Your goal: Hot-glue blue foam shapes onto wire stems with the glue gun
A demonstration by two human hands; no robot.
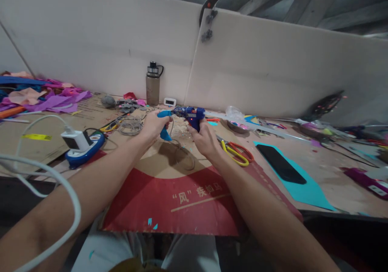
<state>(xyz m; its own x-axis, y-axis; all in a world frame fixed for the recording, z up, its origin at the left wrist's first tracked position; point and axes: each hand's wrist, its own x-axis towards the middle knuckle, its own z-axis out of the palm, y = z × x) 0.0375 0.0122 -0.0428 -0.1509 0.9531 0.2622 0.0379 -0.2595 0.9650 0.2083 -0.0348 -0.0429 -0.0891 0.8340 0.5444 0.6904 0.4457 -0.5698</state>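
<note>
My right hand (203, 136) is wrapped round the handle of a blue glue gun (194, 115), whose nozzle points left and whose small red light glows. A clear glue stick sticks out of its back end. Closed on a piece of blue material (165, 133), possibly felt or paper, is my left hand (154, 125). The nozzle tip is at or very near the blue piece; contact cannot be made out. Thin wire (183, 154) hangs in a loop below the blue piece, over a red and tan cardboard sheet (169, 207).
Scissors (236, 152) lie right of my right hand, near a black phone (281, 163) on a turquoise sheet (315, 195). A bottle (152, 86) stands by the back wall. Left are coiled wire (129, 125), a power strip with a charger (80, 144), a white cable (75, 207) and colourful scraps (57, 98).
</note>
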